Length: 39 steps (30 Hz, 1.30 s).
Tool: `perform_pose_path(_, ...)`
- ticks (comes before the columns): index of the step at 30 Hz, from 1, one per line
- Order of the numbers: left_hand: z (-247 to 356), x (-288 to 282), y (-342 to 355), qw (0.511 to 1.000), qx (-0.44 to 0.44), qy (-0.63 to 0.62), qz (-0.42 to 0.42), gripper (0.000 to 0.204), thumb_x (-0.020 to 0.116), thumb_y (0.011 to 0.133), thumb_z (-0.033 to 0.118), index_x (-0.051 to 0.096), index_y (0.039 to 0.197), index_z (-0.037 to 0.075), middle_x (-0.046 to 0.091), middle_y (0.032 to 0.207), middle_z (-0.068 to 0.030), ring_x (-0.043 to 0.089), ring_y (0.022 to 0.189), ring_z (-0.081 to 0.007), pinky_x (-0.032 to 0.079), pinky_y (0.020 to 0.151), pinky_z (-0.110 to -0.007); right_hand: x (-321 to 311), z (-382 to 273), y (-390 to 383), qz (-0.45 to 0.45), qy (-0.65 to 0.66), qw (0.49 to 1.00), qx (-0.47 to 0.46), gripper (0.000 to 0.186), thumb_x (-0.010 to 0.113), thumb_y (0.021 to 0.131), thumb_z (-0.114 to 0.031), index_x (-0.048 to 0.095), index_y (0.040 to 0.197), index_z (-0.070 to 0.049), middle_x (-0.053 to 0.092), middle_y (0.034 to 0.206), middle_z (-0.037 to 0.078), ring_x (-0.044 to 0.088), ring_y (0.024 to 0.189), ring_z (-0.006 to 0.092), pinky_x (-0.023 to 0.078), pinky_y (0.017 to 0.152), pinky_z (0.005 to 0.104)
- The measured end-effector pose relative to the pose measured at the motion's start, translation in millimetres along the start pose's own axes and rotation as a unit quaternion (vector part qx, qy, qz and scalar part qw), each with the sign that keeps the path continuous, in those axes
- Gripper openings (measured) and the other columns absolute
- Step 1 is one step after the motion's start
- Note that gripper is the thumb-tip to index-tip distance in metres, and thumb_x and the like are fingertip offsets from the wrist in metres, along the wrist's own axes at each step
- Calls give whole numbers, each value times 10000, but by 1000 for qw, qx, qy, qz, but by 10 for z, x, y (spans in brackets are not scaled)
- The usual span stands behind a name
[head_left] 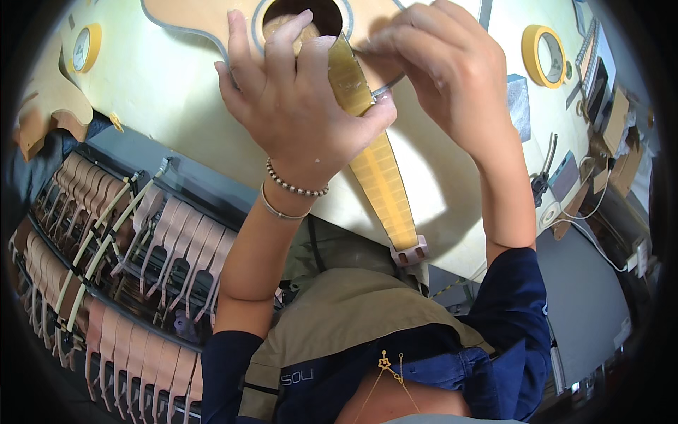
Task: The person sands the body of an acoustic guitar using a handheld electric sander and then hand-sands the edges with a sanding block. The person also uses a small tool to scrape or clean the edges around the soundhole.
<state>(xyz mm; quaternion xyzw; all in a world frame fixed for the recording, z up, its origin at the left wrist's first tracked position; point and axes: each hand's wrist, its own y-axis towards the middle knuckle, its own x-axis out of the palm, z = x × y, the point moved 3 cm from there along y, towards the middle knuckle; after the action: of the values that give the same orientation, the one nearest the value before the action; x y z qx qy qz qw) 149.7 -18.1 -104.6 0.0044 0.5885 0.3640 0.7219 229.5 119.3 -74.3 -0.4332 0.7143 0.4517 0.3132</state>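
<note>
A small guitar-like instrument [187, 13] with a pale wood top lies on the white table, its round soundhole at the upper middle. Its neck [385, 187] points toward me, the fretboard covered in yellow tape, down to a slotted headstock [409, 251]. My left hand [296, 95] is spread over the body by the soundhole, thumb against the neck's edge and fingertips over the hole. To the right of the fretboard's upper end, my right hand [448, 67] has its fingers bent and drawn together, slightly blurred. What they pinch, if anything, is hidden.
Rolls of yellow tape [528, 53] lie on the table's right and left sides. A grey-blue block [518, 106] stands near my right wrist. Racks of wooden necks [180, 237] fill the lower left. A wooden body [60, 99] sits at far left; notebooks and cables are at right.
</note>
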Motion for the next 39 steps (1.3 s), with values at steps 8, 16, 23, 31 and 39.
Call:
perform_pose_path(8, -3, -11, 6, 1000, -6, 1, -4, 636, 838, 552, 390, 632, 1105, 152, 587, 1279, 27, 377, 1377, -444, 322, 1069, -531, -63, 105, -66, -12, 74, 997, -13, 151, 723, 680, -48, 708, 802, -135, 649, 813, -22, 598, 742, 203, 503, 596, 331)
perform_pose_path(16, 5, 4, -22, 1000, -7, 6, 0, 651, 846, 565, 397, 626, 1126, 151, 583, 1283, 28, 372, 1382, -443, 313, 1073, -532, -16, -5, -173, -10, 49, 999, -7, 177, 713, 667, -29, 709, 797, -149, 644, 821, -39, 592, 746, 194, 504, 601, 330)
perform_pose_path(23, -28, 22, -30, 1000, 18, -11, 14, 705, 845, 582, 417, 594, 1186, 153, 569, 1298, 22, 342, 1403, -440, 298, 1064, -529, -51, 94, -162, 8, 84, 996, 5, 184, 735, 667, -24, 724, 810, -140, 645, 790, -25, 588, 722, 199, 499, 615, 330)
perform_pose_path(31, -24, 17, -43, 1000, 17, 1, 8, 686, 844, 592, 425, 591, 1171, 155, 569, 1299, 19, 347, 1393, -436, 303, 1051, -529, -20, 17, 72, 24, 52, 998, -12, 260, 741, 647, -36, 729, 898, -105, 679, 845, 13, 583, 701, 216, 495, 605, 314)
perform_pose_path(39, -26, 22, -31, 1000, 9, 8, 15, 648, 837, 579, 411, 604, 1126, 155, 580, 1282, 23, 366, 1381, -428, 318, 1045, -522, -22, 62, 88, 27, 80, 996, -32, 249, 744, 650, -36, 726, 886, -110, 681, 840, 11, 578, 696, 220, 494, 605, 310)
